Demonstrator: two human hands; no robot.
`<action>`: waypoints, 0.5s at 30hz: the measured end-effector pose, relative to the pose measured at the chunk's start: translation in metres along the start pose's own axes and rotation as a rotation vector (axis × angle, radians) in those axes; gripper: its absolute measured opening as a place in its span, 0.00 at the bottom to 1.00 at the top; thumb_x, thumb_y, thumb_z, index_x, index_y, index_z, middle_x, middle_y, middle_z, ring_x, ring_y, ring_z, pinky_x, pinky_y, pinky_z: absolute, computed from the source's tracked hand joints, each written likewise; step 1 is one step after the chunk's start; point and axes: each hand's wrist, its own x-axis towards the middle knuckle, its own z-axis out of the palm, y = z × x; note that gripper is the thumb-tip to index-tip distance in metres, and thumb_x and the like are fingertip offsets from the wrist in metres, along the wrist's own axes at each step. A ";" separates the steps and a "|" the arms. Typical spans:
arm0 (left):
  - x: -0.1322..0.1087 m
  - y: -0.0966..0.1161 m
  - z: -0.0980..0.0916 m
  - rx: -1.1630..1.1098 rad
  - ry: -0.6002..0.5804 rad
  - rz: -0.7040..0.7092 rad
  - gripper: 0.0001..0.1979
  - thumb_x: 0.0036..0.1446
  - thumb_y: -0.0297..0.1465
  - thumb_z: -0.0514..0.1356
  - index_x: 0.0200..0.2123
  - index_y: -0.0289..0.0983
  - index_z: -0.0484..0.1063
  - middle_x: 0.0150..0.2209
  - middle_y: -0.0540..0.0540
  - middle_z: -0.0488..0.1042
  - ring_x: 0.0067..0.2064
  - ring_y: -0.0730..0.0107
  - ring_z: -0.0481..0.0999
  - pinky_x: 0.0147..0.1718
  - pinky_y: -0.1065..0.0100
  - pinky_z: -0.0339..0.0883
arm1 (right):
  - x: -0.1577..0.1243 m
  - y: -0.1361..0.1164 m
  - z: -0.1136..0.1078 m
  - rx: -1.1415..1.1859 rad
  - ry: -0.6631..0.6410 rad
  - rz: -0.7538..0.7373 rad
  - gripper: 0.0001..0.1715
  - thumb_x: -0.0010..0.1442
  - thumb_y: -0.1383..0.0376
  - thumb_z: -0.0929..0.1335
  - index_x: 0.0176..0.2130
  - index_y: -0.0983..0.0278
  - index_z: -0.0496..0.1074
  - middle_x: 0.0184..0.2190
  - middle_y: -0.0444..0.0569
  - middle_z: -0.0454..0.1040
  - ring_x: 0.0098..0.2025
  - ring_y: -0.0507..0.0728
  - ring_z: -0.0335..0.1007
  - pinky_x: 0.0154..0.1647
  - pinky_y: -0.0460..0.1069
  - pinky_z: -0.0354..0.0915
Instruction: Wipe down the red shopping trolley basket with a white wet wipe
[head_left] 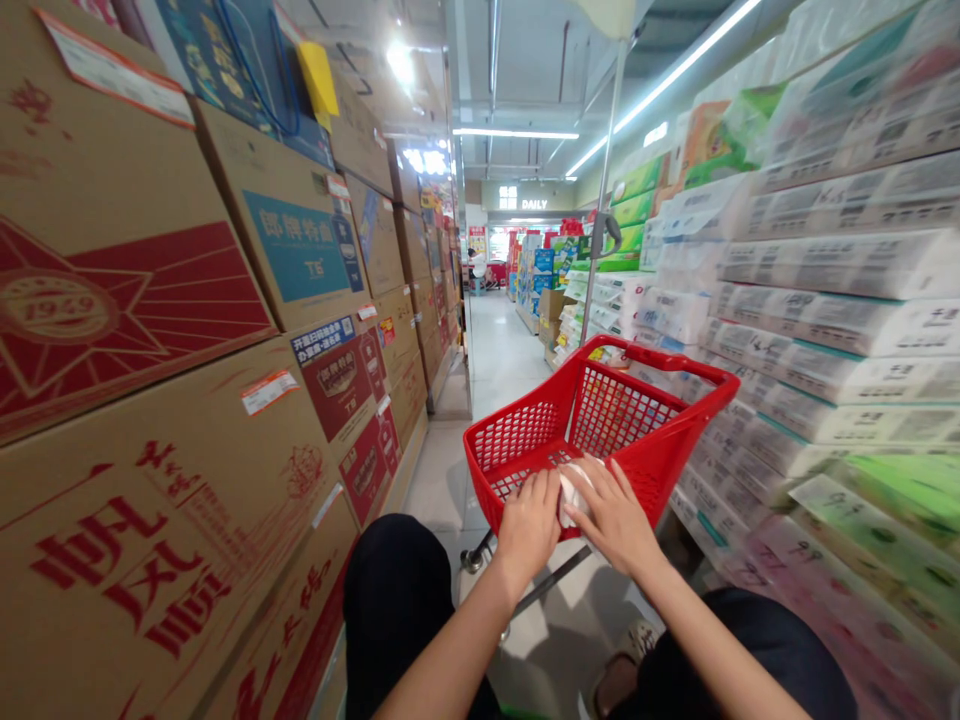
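Observation:
A red plastic shopping basket on wheels (pixel 637 440) stands in the aisle right in front of me. Both my hands rest on its near rim. My left hand (pixel 529 525) lies over the rim with fingers curled down. My right hand (pixel 616 515) has its fingers stretched over a small white object (pixel 574 492), which sits between the two hands. What the white object is, I cannot make out. My knees in dark trousers show below, either side of the arms.
Stacked brown cartons with red and blue print (pixel 150 350) wall the left side. Shelves of wrapped tissue packs (pixel 825 330) line the right. A metal pole (pixel 604 190) rises behind the basket. The white tiled aisle (pixel 499 350) runs ahead to more displays.

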 end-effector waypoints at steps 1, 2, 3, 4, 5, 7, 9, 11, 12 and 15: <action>0.000 -0.001 0.000 0.000 -0.004 0.001 0.33 0.61 0.31 0.57 0.69 0.35 0.56 0.62 0.37 0.67 0.60 0.53 0.69 0.53 0.58 0.70 | 0.001 0.010 -0.001 -0.019 -0.003 0.014 0.35 0.70 0.47 0.60 0.71 0.54 0.56 0.69 0.49 0.61 0.73 0.62 0.50 0.74 0.65 0.43; 0.000 -0.001 0.000 -0.001 -0.007 0.003 0.34 0.61 0.31 0.58 0.70 0.36 0.55 0.63 0.37 0.67 0.60 0.53 0.69 0.54 0.57 0.70 | 0.002 0.022 -0.003 -0.042 0.002 0.041 0.34 0.70 0.48 0.59 0.70 0.53 0.57 0.69 0.49 0.62 0.72 0.61 0.51 0.74 0.66 0.43; 0.000 0.000 0.000 -0.002 -0.009 0.004 0.36 0.60 0.31 0.58 0.70 0.37 0.53 0.63 0.37 0.67 0.61 0.53 0.68 0.54 0.57 0.69 | 0.003 0.035 -0.004 -0.067 0.015 0.078 0.33 0.71 0.48 0.58 0.70 0.53 0.58 0.68 0.49 0.63 0.72 0.62 0.52 0.73 0.66 0.42; 0.001 0.001 0.001 -0.001 -0.009 0.003 0.38 0.60 0.30 0.59 0.71 0.37 0.52 0.63 0.37 0.66 0.61 0.53 0.68 0.55 0.57 0.69 | 0.004 0.045 -0.005 -0.088 0.033 0.117 0.32 0.71 0.48 0.57 0.69 0.53 0.60 0.68 0.50 0.64 0.72 0.62 0.53 0.73 0.67 0.42; 0.001 0.002 0.001 0.001 -0.007 0.001 0.39 0.59 0.30 0.59 0.72 0.36 0.50 0.64 0.37 0.66 0.61 0.53 0.68 0.55 0.57 0.69 | 0.006 0.052 -0.006 -0.103 0.053 0.151 0.31 0.72 0.48 0.56 0.68 0.53 0.61 0.67 0.50 0.65 0.71 0.62 0.53 0.73 0.67 0.43; 0.002 0.006 0.000 0.010 0.001 -0.006 0.42 0.59 0.30 0.60 0.73 0.35 0.47 0.64 0.36 0.66 0.61 0.53 0.68 0.55 0.58 0.69 | 0.007 0.053 -0.005 -0.111 0.083 0.181 0.31 0.72 0.47 0.56 0.66 0.55 0.65 0.65 0.52 0.68 0.71 0.63 0.54 0.72 0.67 0.45; 0.003 0.009 -0.001 0.017 0.013 -0.014 0.44 0.58 0.30 0.60 0.73 0.34 0.44 0.64 0.35 0.65 0.61 0.54 0.68 0.55 0.60 0.69 | 0.007 0.038 -0.003 -0.093 0.082 0.149 0.32 0.71 0.47 0.57 0.65 0.58 0.66 0.64 0.54 0.68 0.71 0.64 0.54 0.72 0.67 0.46; 0.002 0.009 -0.003 0.012 0.021 -0.012 0.45 0.59 0.29 0.59 0.74 0.35 0.40 0.65 0.36 0.64 0.61 0.54 0.68 0.55 0.61 0.69 | 0.005 0.016 0.000 -0.061 0.058 0.077 0.34 0.70 0.47 0.59 0.66 0.61 0.64 0.65 0.55 0.67 0.72 0.64 0.51 0.73 0.65 0.47; 0.002 0.009 -0.004 0.007 0.023 -0.007 0.45 0.60 0.29 0.59 0.74 0.36 0.39 0.65 0.36 0.64 0.61 0.55 0.68 0.54 0.62 0.69 | 0.003 0.006 0.001 -0.047 0.041 0.039 0.36 0.70 0.47 0.60 0.68 0.62 0.62 0.66 0.56 0.65 0.72 0.64 0.50 0.73 0.64 0.46; 0.000 0.005 -0.006 -0.011 0.021 0.008 0.45 0.61 0.29 0.58 0.75 0.38 0.36 0.66 0.37 0.64 0.61 0.56 0.69 0.54 0.62 0.69 | 0.001 0.001 -0.001 -0.035 0.000 -0.026 0.37 0.70 0.47 0.60 0.71 0.59 0.56 0.68 0.53 0.62 0.72 0.62 0.50 0.74 0.64 0.43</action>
